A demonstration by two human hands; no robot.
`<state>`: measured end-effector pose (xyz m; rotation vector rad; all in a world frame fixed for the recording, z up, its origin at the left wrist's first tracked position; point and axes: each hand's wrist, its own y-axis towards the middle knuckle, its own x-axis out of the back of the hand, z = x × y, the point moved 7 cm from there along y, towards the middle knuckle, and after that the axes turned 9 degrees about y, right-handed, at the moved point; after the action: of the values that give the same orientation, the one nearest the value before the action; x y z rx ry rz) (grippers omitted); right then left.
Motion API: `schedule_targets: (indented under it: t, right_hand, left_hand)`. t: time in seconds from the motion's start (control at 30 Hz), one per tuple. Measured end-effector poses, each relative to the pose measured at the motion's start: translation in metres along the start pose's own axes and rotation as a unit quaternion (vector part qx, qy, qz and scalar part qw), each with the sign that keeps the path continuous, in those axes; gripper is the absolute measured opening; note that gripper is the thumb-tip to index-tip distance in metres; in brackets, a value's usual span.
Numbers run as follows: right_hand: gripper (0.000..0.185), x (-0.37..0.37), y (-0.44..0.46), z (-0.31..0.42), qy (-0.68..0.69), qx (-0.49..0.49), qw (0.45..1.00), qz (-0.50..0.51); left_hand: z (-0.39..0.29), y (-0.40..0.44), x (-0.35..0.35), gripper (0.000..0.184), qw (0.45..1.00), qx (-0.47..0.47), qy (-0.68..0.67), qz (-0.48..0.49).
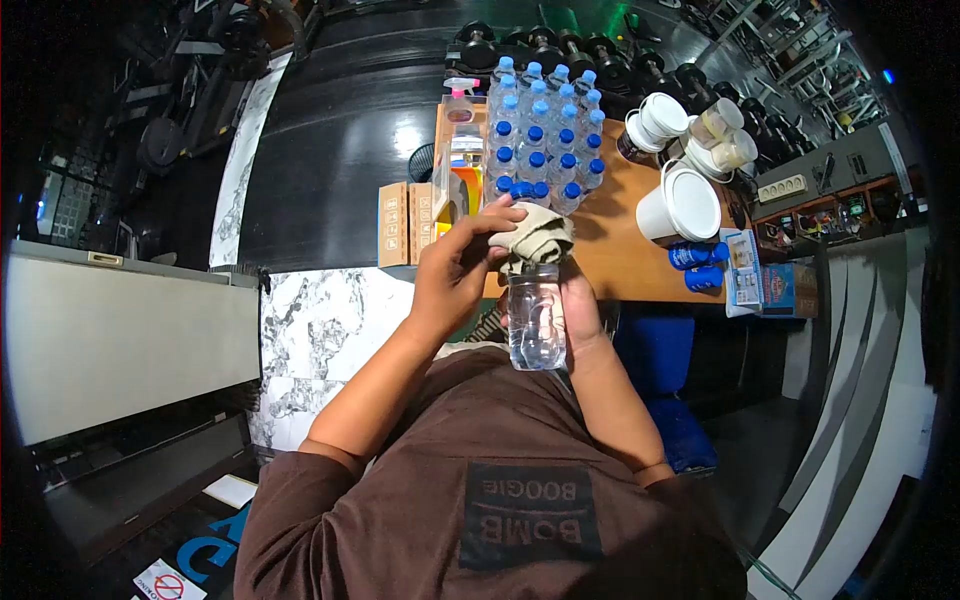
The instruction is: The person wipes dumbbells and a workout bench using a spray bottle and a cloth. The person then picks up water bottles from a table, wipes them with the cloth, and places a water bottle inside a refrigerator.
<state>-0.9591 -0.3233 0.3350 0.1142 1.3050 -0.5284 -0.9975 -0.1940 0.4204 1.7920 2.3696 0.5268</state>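
In front of my chest, a clear plastic water bottle [537,335] is held with its body towards me. My right hand [582,308] wraps around the bottle's right side. A crumpled beige cloth [537,238] covers the far end of the bottle, so its cap is hidden. My left hand [455,258] grips this cloth from the left, fingers bent over it. Just beyond the cloth stand rows of water bottles [537,137] with blue caps, packed together on the wooden table [615,260].
White buckets [680,203] and blue bottles [697,256] stand right on the table. A spray bottle [461,100] and cardboard boxes [405,222] are at the left. A blue chair [655,350] sits under the table's near edge. Dumbbells [545,48] line the back.
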Motion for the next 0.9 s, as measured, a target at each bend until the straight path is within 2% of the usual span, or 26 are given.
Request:
schedule_targets:
  t: [0.03, 0.1, 0.13, 0.17, 0.23, 0.27, 0.3, 0.37, 0.4, 0.43, 0.5, 0.53, 0.57, 0.63, 0.67, 0.7, 0.77, 0.8, 0.83, 0.9]
  right_hand:
    - [0.063, 0.006, 0.001, -0.001, 0.0, 0.001, 1.0, 0.0]
    - [0.066, 0.003, 0.003, 0.009, 0.044, 0.1, 0.993, -0.049]
    - [0.068, -0.004, -0.003, 0.014, 0.028, 0.131, 0.99, -0.033]
    - [0.065, 0.002, 0.012, 0.011, 0.157, -0.047, 0.983, 0.078]
    - [0.062, -0.02, -0.005, 0.014, 0.137, -0.068, 0.985, 0.076]
    - [0.066, 0.013, -0.007, 0.026, 0.01, -0.004, 0.992, -0.129]
    - [0.066, 0.017, -0.006, 0.025, 0.009, -0.004, 0.992, -0.129]
    - [0.068, 0.006, -0.002, 0.018, 0.08, -0.016, 0.997, 0.0]
    - [0.069, -0.018, -0.004, 0.01, 0.135, -0.029, 0.99, 0.037]
    - [0.067, -0.026, -0.005, 0.015, 0.034, 0.006, 0.999, 0.015]
    - [0.065, -0.005, -0.001, 0.014, 0.033, 0.087, 0.994, -0.051]
    - [0.059, -0.008, -0.005, 0.012, 0.018, 0.084, 0.996, -0.008]
    - [0.059, -0.006, -0.004, 0.011, 0.018, 0.084, 0.996, -0.007]
    - [0.056, -0.002, 0.001, 0.011, 0.092, 0.084, 0.992, 0.023]
    - [0.054, -0.009, 0.006, 0.008, 0.164, -0.015, 0.983, 0.084]
    - [0.056, -0.015, 0.008, 0.007, 0.184, -0.041, 0.968, 0.166]
    - [0.059, 0.018, -0.004, 0.023, 0.039, 0.051, 0.996, -0.066]
    - [0.059, 0.029, -0.004, 0.034, -0.054, 0.074, 0.991, -0.096]
    - [0.058, 0.031, -0.005, 0.038, -0.069, 0.101, 0.988, -0.092]
    - [0.065, 0.031, -0.006, 0.039, -0.13, 0.135, 0.971, -0.151]
  left_hand:
    - [0.001, 0.0, -0.002, 0.041, 1.0, 0.006, 0.006, -0.003]
    - [0.0, -0.012, -0.012, 0.046, 0.999, 0.034, 0.016, 0.024]
    - [-0.006, -0.017, -0.016, 0.049, 0.998, 0.009, 0.037, 0.057]
    - [-0.018, -0.022, -0.019, 0.051, 0.99, -0.026, 0.083, 0.108]
    - [-0.038, -0.029, -0.025, 0.051, 0.978, -0.068, 0.048, 0.191]
    - [-0.042, -0.032, -0.026, 0.048, 0.976, -0.061, 0.038, 0.208]
    - [-0.046, -0.03, -0.021, 0.048, 0.976, -0.061, 0.038, 0.207]
    - [-0.046, -0.023, -0.012, 0.045, 0.975, -0.046, 0.045, 0.214]
    - [-0.041, -0.016, -0.008, 0.043, 0.985, -0.062, 0.031, 0.158]
    - [-0.032, -0.014, -0.003, 0.043, 0.992, -0.003, 0.017, 0.126]
    - [-0.025, -0.005, 0.001, 0.049, 0.997, -0.044, -0.007, 0.067]
    - [-0.017, -0.004, -0.002, 0.05, 0.997, -0.011, -0.032, 0.067]
    - [-0.012, -0.006, -0.006, 0.05, 0.997, -0.011, -0.031, 0.067]
    - [-0.015, -0.014, -0.016, 0.051, 0.99, -0.079, 0.056, 0.098]
    - [-0.021, -0.018, -0.018, 0.051, 0.988, -0.088, 0.065, 0.11]
    - [-0.024, -0.023, -0.022, 0.053, 0.983, -0.091, 0.067, 0.141]
    - [-0.039, -0.036, -0.031, 0.048, 0.972, -0.086, 0.008, 0.217]
    - [-0.043, -0.043, -0.033, 0.044, 0.964, -0.09, 0.018, 0.249]
    - [-0.046, -0.048, -0.036, 0.04, 0.962, -0.102, -0.014, 0.251]
    - [-0.046, -0.048, -0.031, 0.035, 0.957, -0.09, -0.026, 0.274]
